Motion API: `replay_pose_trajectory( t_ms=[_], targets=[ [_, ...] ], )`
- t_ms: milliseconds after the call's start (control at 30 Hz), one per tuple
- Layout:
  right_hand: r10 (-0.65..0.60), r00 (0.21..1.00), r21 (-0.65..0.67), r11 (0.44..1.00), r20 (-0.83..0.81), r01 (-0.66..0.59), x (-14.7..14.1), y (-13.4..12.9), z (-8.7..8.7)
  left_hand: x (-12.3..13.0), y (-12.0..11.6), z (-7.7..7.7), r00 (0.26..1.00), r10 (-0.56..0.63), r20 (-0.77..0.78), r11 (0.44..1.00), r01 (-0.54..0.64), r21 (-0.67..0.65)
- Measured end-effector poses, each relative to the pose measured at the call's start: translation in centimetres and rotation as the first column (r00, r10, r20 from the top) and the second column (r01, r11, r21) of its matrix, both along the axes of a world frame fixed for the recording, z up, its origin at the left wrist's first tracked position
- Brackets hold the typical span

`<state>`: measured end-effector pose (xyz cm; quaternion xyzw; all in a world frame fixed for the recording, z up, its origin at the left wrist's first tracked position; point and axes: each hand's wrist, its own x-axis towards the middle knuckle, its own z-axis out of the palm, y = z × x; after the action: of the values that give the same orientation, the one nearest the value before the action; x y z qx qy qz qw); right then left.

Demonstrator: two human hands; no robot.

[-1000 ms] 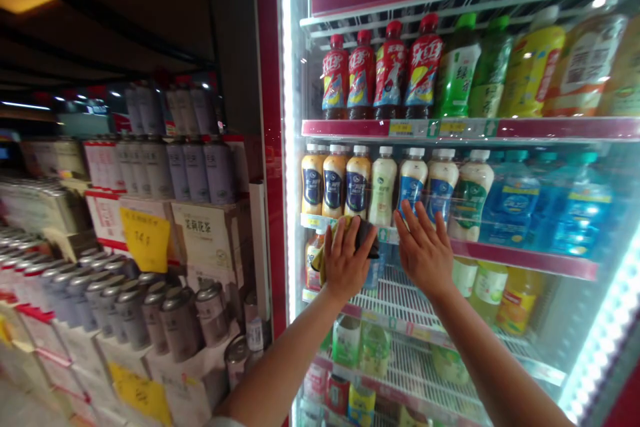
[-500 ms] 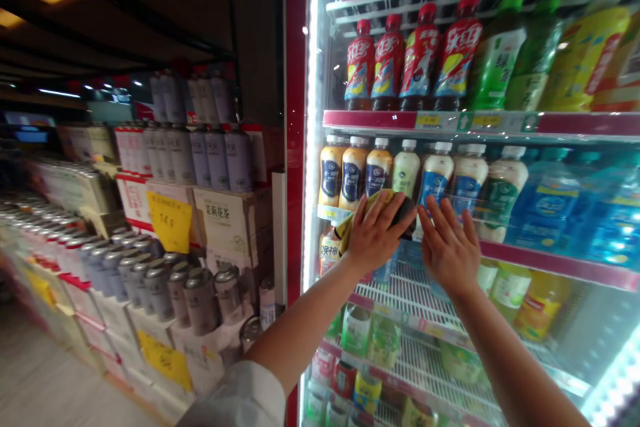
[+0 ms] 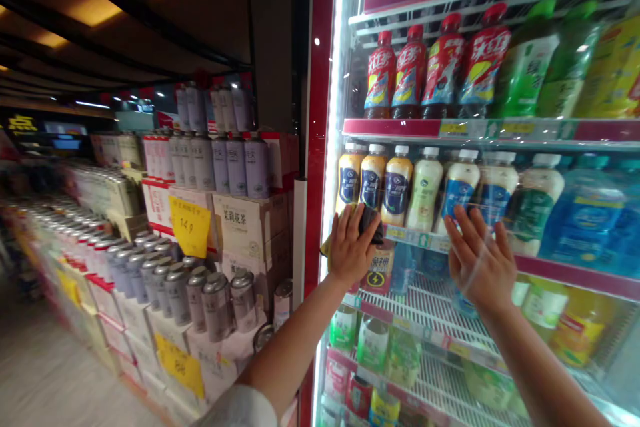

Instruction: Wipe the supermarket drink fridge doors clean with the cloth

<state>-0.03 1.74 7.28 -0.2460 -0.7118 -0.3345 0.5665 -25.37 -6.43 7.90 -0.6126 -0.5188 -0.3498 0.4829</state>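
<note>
My left hand [image 3: 351, 248] presses a yellow and dark cloth [image 3: 370, 223] flat on the glass front of a lit drinks cooler [image 3: 321, 120], near its left edge. Most of the cloth is hidden under the palm. To the right, my right hand [image 3: 479, 260] lies against the glass with its fingers stretched and holds nothing. Behind the glass, bottles with dark blue labels [image 3: 397, 188] stand by my left hand. A blue-labelled bottle [image 3: 457, 188] shows just above my right fingertips.
Higher in the cooler stand red-labelled bottles [image 3: 444, 67] and green-capped bottles [image 3: 530, 60]. Lower wire shelves [image 3: 425, 297] hold more drinks. Left of the cooler, stacked cartons [image 3: 253, 223] carry rows of cans [image 3: 216, 303] and yellow price signs [image 3: 189, 225].
My left hand has slid the cloth left and down across the glass, away from my right hand. The right hand stays on the glass while the whole view has shifted.
</note>
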Motion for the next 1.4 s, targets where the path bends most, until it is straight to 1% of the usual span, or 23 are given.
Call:
replay_pose_trajectory(
  t_ms=[100, 133, 167, 200, 233, 333, 367, 400, 467, 567, 600, 633, 700, 800, 867, 900, 967, 1033, 1100, 1167, 1267, 1333, 1400],
  targets=[
    [-0.019, 1.0, 0.001, 1.0, -0.004, 0.019, 0.0, 0.1, -0.1, -0.9, 0.5, 4.0, 0.983, 0.018, 0.18, 0.998, -0.029, 0.058],
    [-0.023, 1.0, 0.006, 1.0, -0.006, 0.023, 0.0, 0.1, -0.2, -1.2, 0.6, 4.9, 0.972, 0.021, 0.233, 0.996, -0.041, 0.08],
    [-0.027, 1.0, 0.017, 0.999, -0.008, 0.027, 0.0, 0.2, -0.3, -1.5, 0.6, 5.2, 0.96, 0.022, 0.278, 0.994, -0.052, 0.1],
    [-0.031, 0.999, 0.035, 0.999, -0.009, 0.032, 0.0, 0.3, -0.3, -1.8, 0.5, 5.0, 0.949, 0.024, 0.314, 0.992, -0.062, 0.112],
    [-0.036, 0.999, 0.055, 0.998, -0.009, 0.037, -0.1, 0.4, -0.4, -2.0, 0.3, 4.3, 0.937, 0.025, 0.348, 0.99, -0.07, 0.119],
    [-0.048, 0.999, 0.1, 0.994, -0.011, 0.049, -0.2, 0.6, -0.4, -2.5, -0.2, 1.3, 0.894, 0.026, 0.447, 0.988, -0.091, 0.123],
    [-0.05, 0.999, 0.102, 0.993, -0.011, 0.051, -0.3, 0.6, -0.4, -2.5, -0.3, 0.8, 0.878, 0.026, 0.477, 0.988, -0.095, 0.121],
    [-0.051, 0.999, 0.1, 0.994, -0.012, 0.052, -0.3, 0.6, -0.4, -2.6, -0.2, 0.7, 0.864, 0.023, 0.503, 0.988, -0.097, 0.122],
    [-0.054, 0.998, 0.095, 0.994, -0.015, 0.055, -0.4, 0.6, -0.4, -2.5, 0.1, 2.1, 0.846, 0.009, 0.533, 0.987, -0.093, 0.129],
    [-0.052, 0.998, 0.087, 0.995, -0.017, 0.054, -0.4, 0.6, -0.4, -2.2, 0.7, 5.6, 0.851, -0.012, 0.526, 0.985, -0.08, 0.152],
    [-0.052, 0.999, 0.086, 0.995, -0.016, 0.053, -0.4, 0.6, -0.4, -2.1, 0.7, 6.3, 0.857, -0.016, 0.515, 0.985, -0.075, 0.155],
    [-0.054, 0.998, 0.088, 0.995, -0.014, 0.055, -0.4, 0.7, -0.5, -2.2, 0.7, 6.6, 0.863, -0.017, 0.506, 0.986, -0.07, 0.153],
    [-0.066, 0.998, 0.101, 0.993, -0.014, 0.067, -0.3, 0.8, -0.5, -2.3, 0.4, 5.8, 0.864, -0.017, 0.504, 0.988, -0.064, 0.142],
    [-0.08, 0.997, 0.113, 0.99, -0.009, 0.081, -0.3, 1.0, -0.6, -2.6, 0.0, 3.2, 0.846, -0.012, 0.532, 0.989, -0.069, 0.132],
    [-0.077, 0.997, 0.108, 0.991, -0.007, 0.077, -0.4, 1.0, -0.6, -2.5, 0.2, 2.7, 0.835, -0.008, 0.551, 0.986, -0.085, 0.144],
    [-0.074, 0.997, 0.103, 0.992, -0.007, 0.074, -0.4, 1.0, -0.6, -2.2, 0.5, 3.0, 0.834, -0.009, 0.552, 0.984, -0.091, 0.153],
    [-0.067, 0.998, 0.09, 0.994, -0.012, 0.067, -0.4, 0.9, -0.6, -1.4, 1.1, 4.8, 0.844, -0.014, 0.535, 0.981, -0.094, 0.173],
    [-0.054, 0.998, 0.072, 0.996, -0.015, 0.055, -0.5, 0.8, -0.6, -0.4, 1.6, 6.8, 0.87, -0.022, 0.492, 0.979, -0.082, 0.189],
    [-0.036, 0.999, 0.051, 0.998, -0.016, 0.037, -0.5, 0.7, -0.6, 0.5, 1.7, 7.9, 0.911, -0.032, 0.41, 0.981, -0.049, 0.185],
    [-0.014, 1.0, 0.024, 1.0, -0.026, 0.015, -0.6, 0.6, -0.6, 0.8, 1.4, 7.3, 0.963, -0.045, 0.267, 0.99, 0.008, 0.14],
    [0.021, 0.999, -0.001, 1.0, -0.046, -0.021, -0.8, 0.4, -0.5, 0.0, 0.5, 5.1, 0.996, -0.067, 0.06, 0.997, 0.064, 0.046],
    [0.036, 0.998, -0.002, 0.999, -0.044, -0.036, -0.9, 0.4, -0.4, -0.6, 0.3, 4.5, 0.993, -0.049, 0.104, 0.997, 0.042, 0.072],
    [0.04, 0.999, 0.004, 0.999, -0.037, -0.04, -0.9, 0.5, -0.4, -0.6, 0.7, 5.5, 0.967, -0.031, 0.253, 0.988, -0.008, 0.153]
  ],
)
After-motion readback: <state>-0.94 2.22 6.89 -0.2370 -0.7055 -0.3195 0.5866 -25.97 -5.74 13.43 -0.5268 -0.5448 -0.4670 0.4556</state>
